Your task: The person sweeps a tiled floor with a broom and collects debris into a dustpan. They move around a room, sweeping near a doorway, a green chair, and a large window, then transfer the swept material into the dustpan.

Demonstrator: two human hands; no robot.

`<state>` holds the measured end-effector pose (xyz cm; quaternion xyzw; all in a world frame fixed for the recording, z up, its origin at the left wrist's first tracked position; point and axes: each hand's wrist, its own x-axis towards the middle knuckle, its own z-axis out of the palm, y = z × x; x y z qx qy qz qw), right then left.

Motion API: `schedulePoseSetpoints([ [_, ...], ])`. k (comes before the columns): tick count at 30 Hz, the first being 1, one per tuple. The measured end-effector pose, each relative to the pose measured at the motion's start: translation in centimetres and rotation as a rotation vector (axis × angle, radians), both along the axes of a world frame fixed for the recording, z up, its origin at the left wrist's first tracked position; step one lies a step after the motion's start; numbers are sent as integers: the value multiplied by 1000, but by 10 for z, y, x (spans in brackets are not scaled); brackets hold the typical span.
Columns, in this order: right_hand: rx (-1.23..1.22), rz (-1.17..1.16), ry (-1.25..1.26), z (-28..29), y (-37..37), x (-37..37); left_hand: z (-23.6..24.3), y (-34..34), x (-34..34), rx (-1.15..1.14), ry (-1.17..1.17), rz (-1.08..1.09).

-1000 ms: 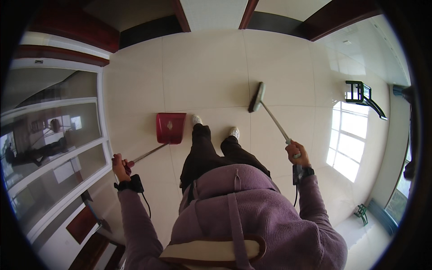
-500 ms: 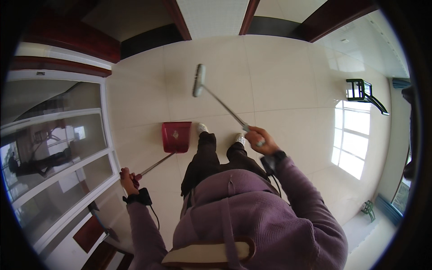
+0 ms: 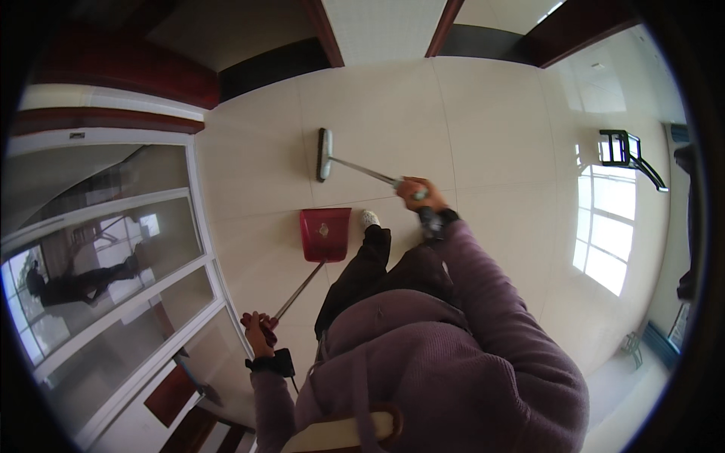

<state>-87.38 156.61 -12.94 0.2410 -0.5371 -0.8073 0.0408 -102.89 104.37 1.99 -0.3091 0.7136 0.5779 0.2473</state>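
Observation:
My right hand (image 3: 421, 194) is wrapped round the handle of a broom (image 3: 325, 155) with a pale narrow head and dark bristles. The broom's head lies out ahead of me, its bristles facing left, above the dustpan's far edge in the picture. In my left hand (image 3: 259, 333) is the grip of a long-handled red dustpan (image 3: 325, 235). Its pan sits on the floor left of my shoe, with a small pale patch inside that I cannot make out. Dark bands with small boxes are on both wrists.
Pale glossy tiles (image 3: 393, 113) cover the floor. White-framed glass sliding doors (image 3: 113, 226) stand along the left. A dark green chair (image 3: 619, 149) is at the far right, close to window glare (image 3: 606, 219). Dark red door frames (image 3: 325, 34) line the far side.
The broom's head has swung down and left toward the dustpan, and my right hand has moved forward and left. My left hand and the dustpan appear further right in the view.

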Motion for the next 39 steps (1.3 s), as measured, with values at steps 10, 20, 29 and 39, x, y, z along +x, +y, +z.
schedulePoseSetpoints([
  [10, 393, -269, -361, 98, 27, 244, 30, 69, -45, 149, -174, -29],
  [20, 510, -265, -288, 137, 66, 209, 40, 202, -56, -4, -186, -74],
  [29, 554, -357, -265, 24, 183, 185, 95, 347, -27, 25, -75, -271],
  [39, 248, -595, -337, 116, 194, 434, 121, 490, -18, 45, 46, -546],
])
